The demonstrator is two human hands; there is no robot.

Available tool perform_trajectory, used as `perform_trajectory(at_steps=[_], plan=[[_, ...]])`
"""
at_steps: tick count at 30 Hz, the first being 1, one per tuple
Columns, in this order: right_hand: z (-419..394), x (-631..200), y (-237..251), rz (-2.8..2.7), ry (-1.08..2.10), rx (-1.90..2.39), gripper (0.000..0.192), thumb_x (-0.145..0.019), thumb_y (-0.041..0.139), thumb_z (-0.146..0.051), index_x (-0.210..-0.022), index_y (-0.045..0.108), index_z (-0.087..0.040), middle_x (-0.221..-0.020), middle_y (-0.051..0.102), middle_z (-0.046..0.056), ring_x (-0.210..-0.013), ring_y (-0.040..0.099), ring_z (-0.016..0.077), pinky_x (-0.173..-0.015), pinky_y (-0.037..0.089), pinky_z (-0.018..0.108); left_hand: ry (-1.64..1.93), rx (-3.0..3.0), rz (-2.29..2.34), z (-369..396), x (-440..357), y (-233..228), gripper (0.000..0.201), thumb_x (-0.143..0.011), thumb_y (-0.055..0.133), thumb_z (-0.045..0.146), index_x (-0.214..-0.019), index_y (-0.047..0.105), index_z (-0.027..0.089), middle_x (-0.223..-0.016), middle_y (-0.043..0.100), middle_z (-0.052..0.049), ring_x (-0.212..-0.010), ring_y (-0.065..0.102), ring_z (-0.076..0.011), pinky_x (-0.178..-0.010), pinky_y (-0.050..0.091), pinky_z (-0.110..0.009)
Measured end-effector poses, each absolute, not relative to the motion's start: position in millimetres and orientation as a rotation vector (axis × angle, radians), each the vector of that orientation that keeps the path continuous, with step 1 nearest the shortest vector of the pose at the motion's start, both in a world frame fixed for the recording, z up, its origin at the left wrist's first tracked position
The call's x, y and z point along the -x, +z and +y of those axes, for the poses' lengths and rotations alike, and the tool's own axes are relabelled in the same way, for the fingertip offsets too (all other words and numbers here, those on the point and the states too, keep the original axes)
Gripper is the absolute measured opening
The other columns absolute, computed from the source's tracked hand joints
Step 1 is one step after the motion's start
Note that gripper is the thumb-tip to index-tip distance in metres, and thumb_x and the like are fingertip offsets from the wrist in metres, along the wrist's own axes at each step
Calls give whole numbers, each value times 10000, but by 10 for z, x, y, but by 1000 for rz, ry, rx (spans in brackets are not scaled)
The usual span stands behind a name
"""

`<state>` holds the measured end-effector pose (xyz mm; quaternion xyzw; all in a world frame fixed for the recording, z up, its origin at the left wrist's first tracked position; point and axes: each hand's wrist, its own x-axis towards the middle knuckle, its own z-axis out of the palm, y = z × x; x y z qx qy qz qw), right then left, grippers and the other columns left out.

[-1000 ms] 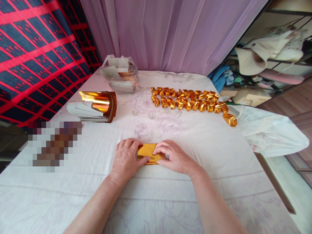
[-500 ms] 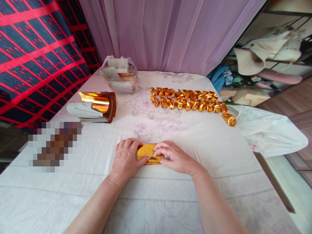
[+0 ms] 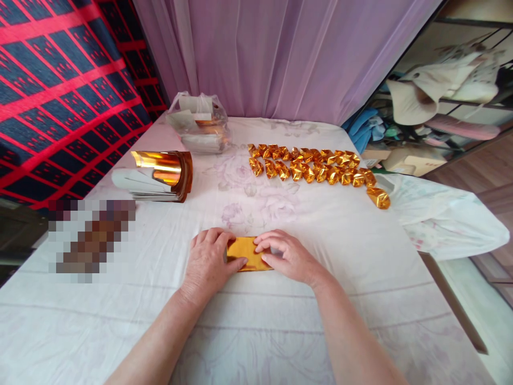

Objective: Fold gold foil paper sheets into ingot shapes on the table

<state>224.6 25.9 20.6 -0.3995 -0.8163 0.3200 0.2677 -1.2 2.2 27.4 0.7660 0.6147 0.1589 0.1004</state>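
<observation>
A small rectangle of shiny gold foil paper [image 3: 243, 248], which looks folded, lies flat on the cloth in front of me. My left hand [image 3: 209, 258] grips its left end, fingers along the far side and thumb pressed on top near the close edge. At the right end, my right hand [image 3: 292, 258] has its curled fingertips and thumb on the foil, with a bit of grey backing showing beneath them. Both hands partly hide the paper's ends. Further off, two rows of crumpled-looking folded gold foil pieces [image 3: 308, 171] stand to the right.
A curled stack of gold and grey foil sheets [image 3: 160, 184] rests at left. Behind it stands a clear plastic bag [image 3: 200, 125] of more sheets. A pixelated patch [image 3: 92, 238] covers something at left. A white bag [image 3: 452, 214] hangs beyond the right edge, near cluttered shelves [image 3: 433, 96].
My right thumb and fingers have shifted slightly on the foil's right end. My left hand keeps its place on the paper, and the view has moved a touch.
</observation>
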Motion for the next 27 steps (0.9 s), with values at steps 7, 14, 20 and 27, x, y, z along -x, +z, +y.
perform_trajectory(at_steps=[7, 14, 20, 27], plan=[[263, -2090, 54, -2105, 390, 1385, 247, -912, 536, -236, -1120, 668, -215, -1235, 629, 119, -1162, 580, 267, -991, 482, 449, 471, -2269, 1813, 19, 15, 275, 386, -719, 790, 427, -1015, 643, 229, -1056, 638, -70, -1005, 558, -300, -888, 437, -466], [245, -2052, 51, -2149, 276, 1505, 165, -905, 561, -247, -1012, 680, -210, -1273, 601, 131, -1213, 526, 306, -992, 434, 493, 483, -2274, 1815, 15, 7, 280, 383, -721, 788, 416, -1022, 642, 231, -1068, 639, -72, -1011, 559, -303, -887, 437, -466], [240, -2050, 46, -2140, 280, 1509, 93, -897, 564, -238, -933, 648, -218, -1273, 606, 123, -1218, 521, 296, -977, 428, 481, 478, -2285, 1822, 9, 4, 272, 377, -725, 785, 421, -1022, 638, 242, -1072, 639, -69, -1013, 557, -297, -896, 432, -460], [232, -2046, 66, -2140, 299, 1514, 33, -880, 588, -224, -876, 619, -212, -1292, 601, 133, -1226, 517, 304, -971, 421, 484, 503, -2290, 1805, 5, 11, 258, 381, -726, 790, 418, -1033, 652, 240, -1079, 642, -68, -1023, 558, -302, -898, 435, -465]])
